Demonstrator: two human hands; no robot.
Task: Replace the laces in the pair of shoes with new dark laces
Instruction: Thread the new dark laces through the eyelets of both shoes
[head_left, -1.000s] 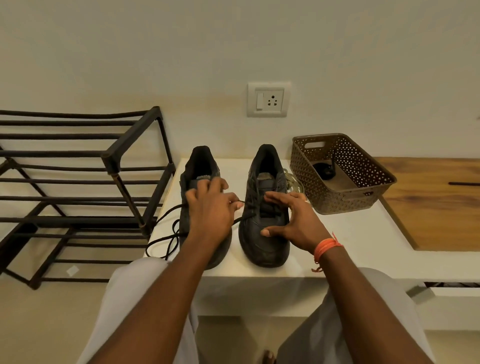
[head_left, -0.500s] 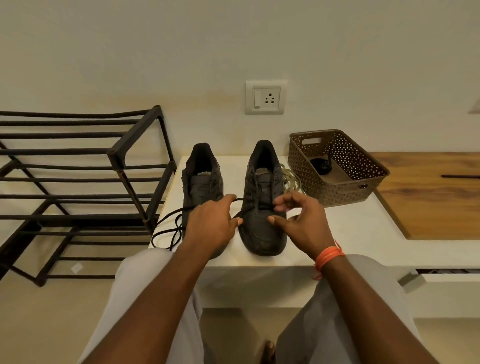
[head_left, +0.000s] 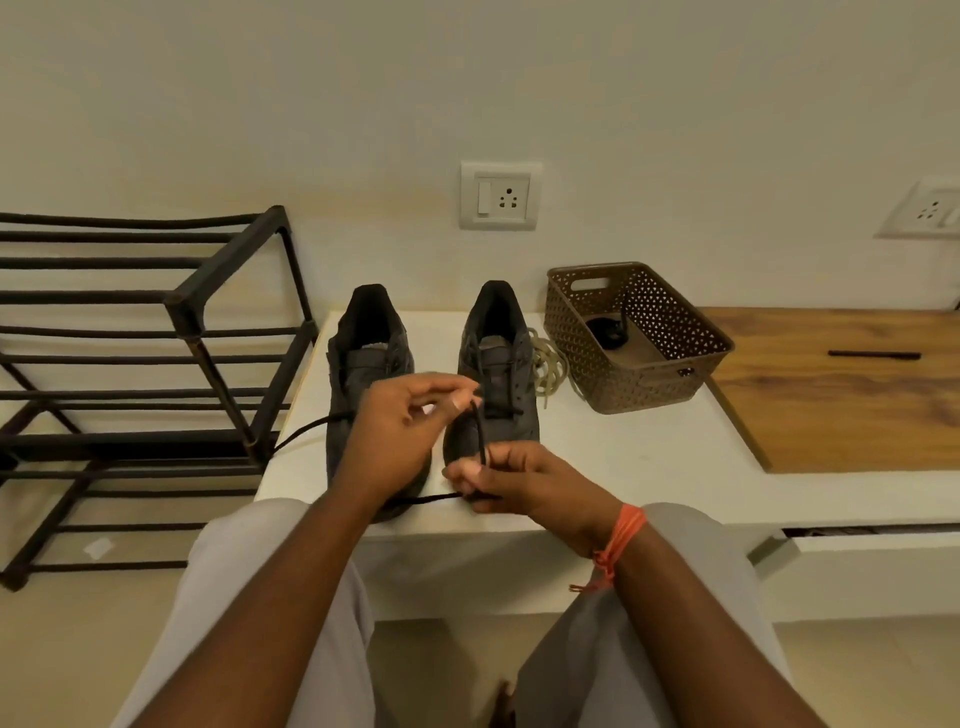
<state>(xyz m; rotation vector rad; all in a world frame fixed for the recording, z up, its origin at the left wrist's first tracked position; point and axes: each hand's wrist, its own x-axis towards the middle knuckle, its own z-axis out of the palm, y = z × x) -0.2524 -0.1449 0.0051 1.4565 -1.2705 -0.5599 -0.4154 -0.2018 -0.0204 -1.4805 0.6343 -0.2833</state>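
Head view: 2 dark shoes (head_left: 491, 384) stand on a white ledge (head_left: 639, 457) below a wall socket (head_left: 500, 195) (brown basket (head_left: 636, 338) beside), left hand (head_left: 395, 441) and right hand (head_left: 524, 480) both pinching 1 dark lace (head_left: 481, 436).

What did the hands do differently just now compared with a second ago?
Both hands came up off the shoes and took hold of the dark lace: the left hand pinches it higher up, and the right hand has drawn back toward the person and grips it lower down. Both shoes, the pale old laces and the basket stayed put.
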